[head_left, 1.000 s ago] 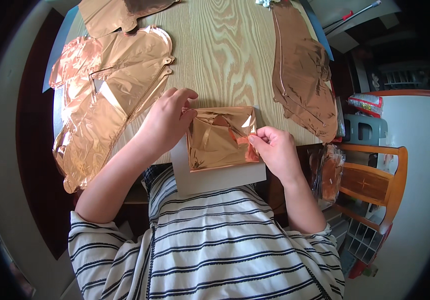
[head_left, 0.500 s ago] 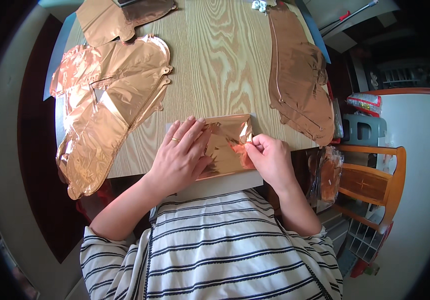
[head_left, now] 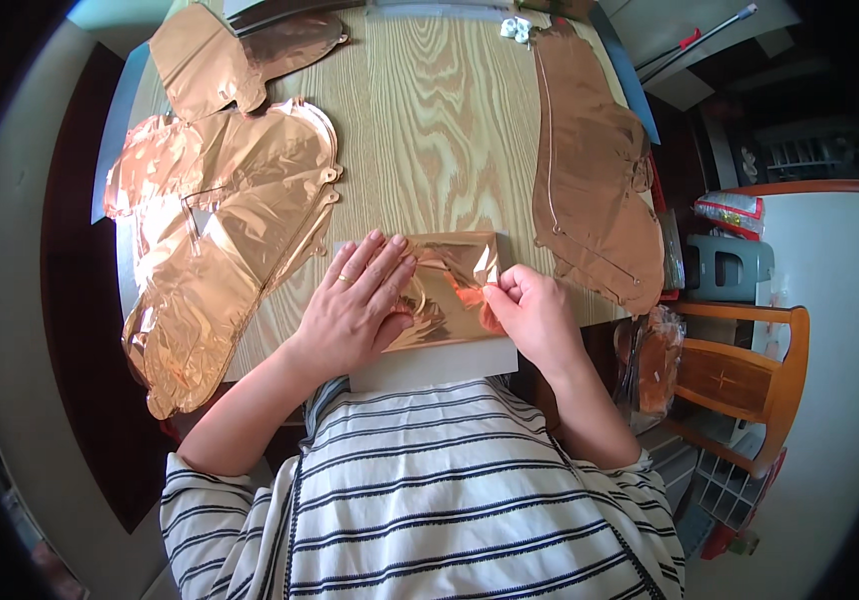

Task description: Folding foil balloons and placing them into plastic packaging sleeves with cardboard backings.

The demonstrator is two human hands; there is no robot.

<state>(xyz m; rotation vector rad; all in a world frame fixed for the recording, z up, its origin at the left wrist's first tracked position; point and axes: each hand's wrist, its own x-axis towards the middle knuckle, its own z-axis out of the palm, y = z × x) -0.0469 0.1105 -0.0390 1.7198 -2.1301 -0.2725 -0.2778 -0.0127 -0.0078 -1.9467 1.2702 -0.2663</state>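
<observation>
A shiny copper-coloured foil balloon, folded into a flat rectangle, lies over a white board at the table's near edge. My left hand, a ring on one finger, rests flat on the foil's left part with its fingers stretched out. At the right edge, my right hand pinches a crumpled orange-tinted bit of the foil between thumb and forefinger. Beneath my left palm the foil is hidden.
Flat copper foil balloons cover the table's left side, with another foil piece behind. More foil balloons lie along the right. Small white items sit at the back. A wooden chair and a grey stool stand to the right.
The view has tilted slightly, so the table's far edge shows more. Both hands keep nearly the same places; the foil between them is creased a little differently.
</observation>
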